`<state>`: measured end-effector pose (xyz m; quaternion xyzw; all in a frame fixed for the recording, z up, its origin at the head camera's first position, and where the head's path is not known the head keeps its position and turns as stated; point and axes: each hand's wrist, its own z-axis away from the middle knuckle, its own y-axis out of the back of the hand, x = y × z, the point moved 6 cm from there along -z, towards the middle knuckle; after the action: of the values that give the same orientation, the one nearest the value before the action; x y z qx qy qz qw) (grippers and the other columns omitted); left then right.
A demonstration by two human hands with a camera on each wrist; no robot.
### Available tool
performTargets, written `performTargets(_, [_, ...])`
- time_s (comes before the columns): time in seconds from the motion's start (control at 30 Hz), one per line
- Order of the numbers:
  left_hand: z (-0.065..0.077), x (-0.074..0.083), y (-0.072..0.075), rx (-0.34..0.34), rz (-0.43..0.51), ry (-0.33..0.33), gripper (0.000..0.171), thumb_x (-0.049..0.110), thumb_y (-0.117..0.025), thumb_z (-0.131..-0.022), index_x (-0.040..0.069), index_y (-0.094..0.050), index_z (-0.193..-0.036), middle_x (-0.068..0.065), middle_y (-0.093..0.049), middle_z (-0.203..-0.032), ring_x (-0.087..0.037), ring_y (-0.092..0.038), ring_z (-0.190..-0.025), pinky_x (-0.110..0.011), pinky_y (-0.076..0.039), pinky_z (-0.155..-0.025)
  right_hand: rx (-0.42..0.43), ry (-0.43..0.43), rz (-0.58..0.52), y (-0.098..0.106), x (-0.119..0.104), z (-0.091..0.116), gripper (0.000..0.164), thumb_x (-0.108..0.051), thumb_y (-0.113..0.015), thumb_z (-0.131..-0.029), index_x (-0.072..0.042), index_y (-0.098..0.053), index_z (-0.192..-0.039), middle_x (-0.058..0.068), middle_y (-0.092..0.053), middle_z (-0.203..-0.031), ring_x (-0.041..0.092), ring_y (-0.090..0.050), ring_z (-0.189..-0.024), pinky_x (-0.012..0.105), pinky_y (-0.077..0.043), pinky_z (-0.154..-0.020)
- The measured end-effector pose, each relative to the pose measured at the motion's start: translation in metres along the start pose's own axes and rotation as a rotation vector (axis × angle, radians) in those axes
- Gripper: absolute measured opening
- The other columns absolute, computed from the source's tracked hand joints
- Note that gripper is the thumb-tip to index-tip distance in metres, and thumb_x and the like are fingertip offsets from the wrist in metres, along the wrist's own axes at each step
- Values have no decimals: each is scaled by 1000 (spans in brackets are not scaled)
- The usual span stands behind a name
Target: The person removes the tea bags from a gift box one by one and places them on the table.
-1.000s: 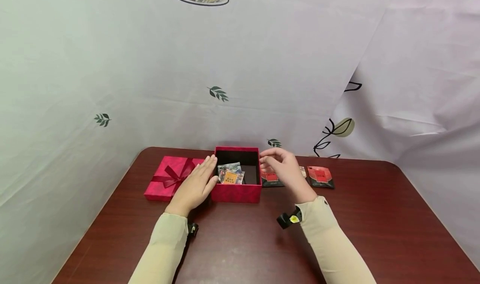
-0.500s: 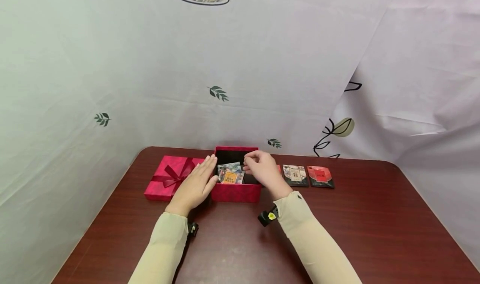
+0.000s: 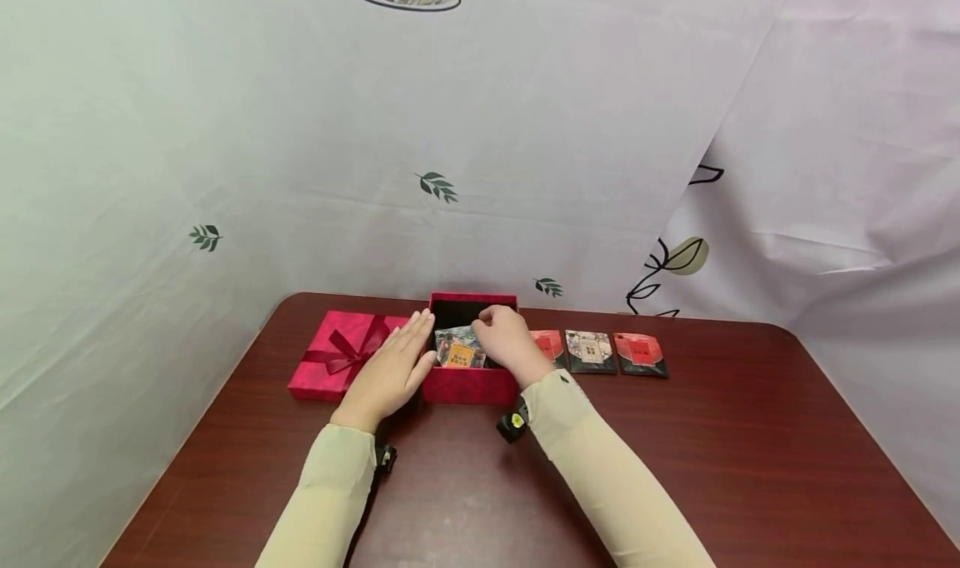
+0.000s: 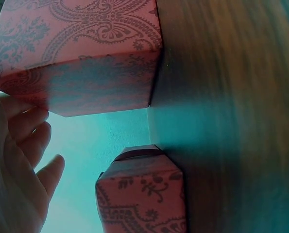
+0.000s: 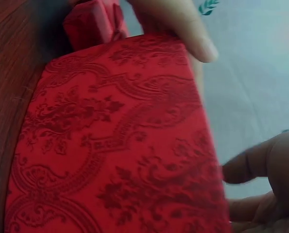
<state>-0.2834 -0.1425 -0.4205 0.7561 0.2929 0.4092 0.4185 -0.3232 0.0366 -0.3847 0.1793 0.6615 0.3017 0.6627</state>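
Note:
A red patterned gift box with a dark inside stands without its lid near the back of the table. In it lies a printed sachet with an orange label. My left hand rests with straight fingers along the box's left rim. Over the box's right half is my right hand, fingers bent down at the sachet's upper right edge. The front wall hides its fingertips in the right wrist view, so I cannot see whether they pinch it. In the left wrist view, my left fingers lie beside the box wall.
Left of the box lies its red lid with a dark red ribbon bow, partly behind my left hand. On the right, a red sachet, a white flowered sachet and another red sachet lie in a row. A pale cloth hangs behind the table.
My right hand has moved left from beside the box, over its right rim to the sachet inside. The sachets on the table have come into fuller view. My left hand has stayed still.

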Motion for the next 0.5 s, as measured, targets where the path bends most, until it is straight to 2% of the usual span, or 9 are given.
performTargets(0.13, [0,0,1,6,-1,-3,64,31,-54,-105,3,-32,-158,-14,-29,-164,-29,-24,-153,-53,-23,-122,-22,-19,36,-10,-1,-4,43,-19,-48,-105,6,-55,-140,22,-65,-126,24,-67,-81,46,-54,-93])
performTargets(0.27, [0,2,1,7,1,-16,63,31,-52,-106,2,-33,-158,-14,-29,-164,-29,-24,-153,-53,-23,-122,-40,-64,57,-17,2,-6,44,-19,-46,-106,8,-53,-141,20,-68,-106,20,-60,-59,39,-55,-79])
performTargets(0.33, [0,2,1,11,4,-20,62,30,-53,-106,2,-33,-157,-14,-30,-164,-29,-25,-153,-53,-24,-122,-53,-77,73,-19,4,-8,38,-18,-45,-106,8,-59,-131,16,-65,-87,19,-55,-51,35,-52,-68])
performTargets(0.4, [0,2,1,17,1,-24,61,29,-52,-106,1,-34,-157,-14,-31,-164,-29,-25,-153,-53,-25,-121,-68,-84,92,-22,6,-11,31,-16,-43,-106,6,-64,-110,9,-57,-70,16,-48,-48,32,-46,-58])
performTargets(0.5, [0,2,1,19,-4,-25,61,29,-53,-106,1,-34,-157,-14,-31,-164,-29,-25,-153,-54,-25,-121,-94,-96,126,-25,8,-14,33,-12,-41,-106,-3,-57,-79,3,-43,-54,14,-38,-43,29,-38,-49])
